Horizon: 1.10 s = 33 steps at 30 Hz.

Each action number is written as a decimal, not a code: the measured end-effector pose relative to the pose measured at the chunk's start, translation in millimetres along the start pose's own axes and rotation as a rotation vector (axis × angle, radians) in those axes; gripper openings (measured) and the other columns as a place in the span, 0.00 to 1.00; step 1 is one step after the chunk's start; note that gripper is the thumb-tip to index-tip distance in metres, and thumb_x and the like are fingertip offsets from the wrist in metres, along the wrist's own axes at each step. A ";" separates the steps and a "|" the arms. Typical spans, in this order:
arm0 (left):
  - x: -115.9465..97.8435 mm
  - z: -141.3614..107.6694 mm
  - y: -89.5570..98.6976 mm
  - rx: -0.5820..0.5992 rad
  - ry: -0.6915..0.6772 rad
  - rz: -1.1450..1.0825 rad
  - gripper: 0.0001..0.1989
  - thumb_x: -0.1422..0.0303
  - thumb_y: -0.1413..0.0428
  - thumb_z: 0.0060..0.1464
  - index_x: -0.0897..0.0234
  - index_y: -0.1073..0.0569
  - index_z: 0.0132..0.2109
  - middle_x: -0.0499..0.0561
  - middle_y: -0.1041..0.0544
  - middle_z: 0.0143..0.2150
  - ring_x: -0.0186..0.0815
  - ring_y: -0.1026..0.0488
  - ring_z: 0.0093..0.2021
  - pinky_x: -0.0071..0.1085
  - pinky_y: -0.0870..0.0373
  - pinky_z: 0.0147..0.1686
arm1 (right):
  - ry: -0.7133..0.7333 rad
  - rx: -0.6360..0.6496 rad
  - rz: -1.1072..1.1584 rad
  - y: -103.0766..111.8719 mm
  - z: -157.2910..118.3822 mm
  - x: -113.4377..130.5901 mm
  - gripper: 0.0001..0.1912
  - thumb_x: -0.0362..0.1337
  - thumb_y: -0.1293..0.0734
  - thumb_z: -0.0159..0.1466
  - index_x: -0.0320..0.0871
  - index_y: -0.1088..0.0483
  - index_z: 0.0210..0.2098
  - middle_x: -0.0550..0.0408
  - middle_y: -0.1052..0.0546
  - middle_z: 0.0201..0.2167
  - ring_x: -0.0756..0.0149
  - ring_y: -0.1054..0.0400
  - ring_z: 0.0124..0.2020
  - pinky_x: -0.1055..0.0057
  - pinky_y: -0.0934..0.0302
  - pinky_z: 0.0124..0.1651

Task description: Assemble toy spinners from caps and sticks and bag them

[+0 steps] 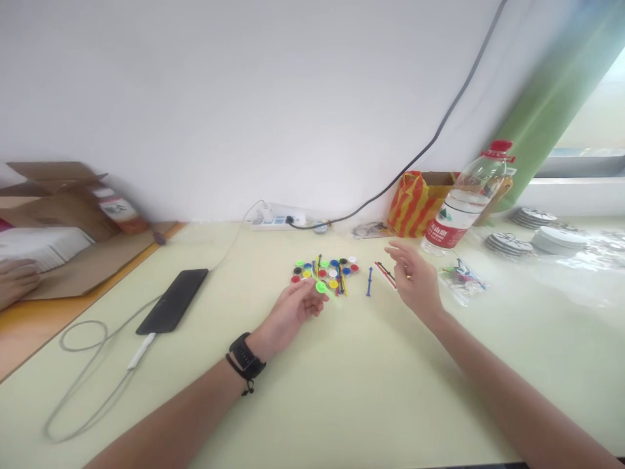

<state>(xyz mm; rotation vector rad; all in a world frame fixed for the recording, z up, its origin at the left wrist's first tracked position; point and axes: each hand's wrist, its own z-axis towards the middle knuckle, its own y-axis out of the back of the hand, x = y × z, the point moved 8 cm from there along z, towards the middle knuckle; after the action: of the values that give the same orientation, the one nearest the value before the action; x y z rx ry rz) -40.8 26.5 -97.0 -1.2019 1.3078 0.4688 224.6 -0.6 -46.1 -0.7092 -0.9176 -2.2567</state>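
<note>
Between the fingertips of my left hand (294,309) is a green spinner (321,286) with a round centre. My right hand (415,277) hovers at the right with its fingers apart and nothing in them, beside red and black arrow sticks (385,274). A blue arrow (370,281) lies by itself between my hands. Just beyond my left hand, several coloured round discs (322,273) lie in a group. Yellow, blue and black arrows (342,281) rest among and beside the discs.
A black phone (173,301) on a cable lies left. Behind stand a power strip (277,220), a striped bag (415,203) and a large water bottle (459,208). A plastic bag of parts (463,280) and disc stacks (509,245) sit right. Another person's hand (17,280) is far left.
</note>
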 end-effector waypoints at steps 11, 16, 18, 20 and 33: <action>3.0 0.8 3.3 -0.009 -0.017 0.042 0.14 0.57 0.36 0.58 0.64 0.26 0.37 0.51 0.24 0.34 0.32 0.29 0.34 0.29 0.35 0.34 | -0.158 -0.104 0.094 7.4 -7.7 -3.6 0.18 0.30 0.44 0.61 0.44 0.24 0.41 0.50 0.22 0.55 0.71 0.26 0.20 0.66 0.27 0.33; 4.3 0.9 1.9 0.004 -0.010 0.046 0.14 0.57 0.37 0.59 0.64 0.25 0.37 0.50 0.26 0.34 0.32 0.29 0.34 0.28 0.35 0.34 | -0.016 -0.006 0.099 -5.8 -4.7 10.5 0.18 0.26 0.42 0.56 0.44 0.26 0.39 0.54 0.19 0.37 0.61 0.22 0.41 0.70 0.31 0.37; 4.5 1.0 1.5 0.007 -0.003 0.054 0.14 0.56 0.38 0.59 0.64 0.26 0.37 0.51 0.25 0.35 0.33 0.29 0.34 0.29 0.35 0.34 | 0.013 0.058 0.158 -10.9 -5.7 14.0 0.18 0.25 0.43 0.54 0.44 0.27 0.37 0.55 0.19 0.34 0.64 0.23 0.38 0.69 0.31 0.40; 5.1 1.1 1.4 0.008 0.002 0.063 0.14 0.57 0.38 0.59 0.64 0.26 0.37 0.52 0.24 0.36 0.33 0.29 0.34 0.29 0.35 0.34 | -0.004 0.109 0.232 -14.1 -8.8 15.6 0.16 0.25 0.44 0.53 0.44 0.29 0.34 0.58 0.22 0.28 0.67 0.27 0.28 0.72 0.34 0.33; 4.7 -2.0 -5.8 0.041 -0.026 0.188 0.13 0.57 0.39 0.60 0.64 0.25 0.42 0.53 0.23 0.38 0.34 0.29 0.34 0.29 0.35 0.35 | -0.002 0.353 0.405 -33.7 -29.3 43.7 0.07 0.28 0.47 0.44 0.45 0.43 0.18 0.61 0.41 0.15 0.71 0.48 0.19 0.72 0.56 0.23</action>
<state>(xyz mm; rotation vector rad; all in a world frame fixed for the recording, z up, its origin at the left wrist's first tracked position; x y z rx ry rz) -35.5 21.0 -98.6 -1.0406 1.4080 0.5886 164.4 -16.8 -49.9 -0.6648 -1.0330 -1.6878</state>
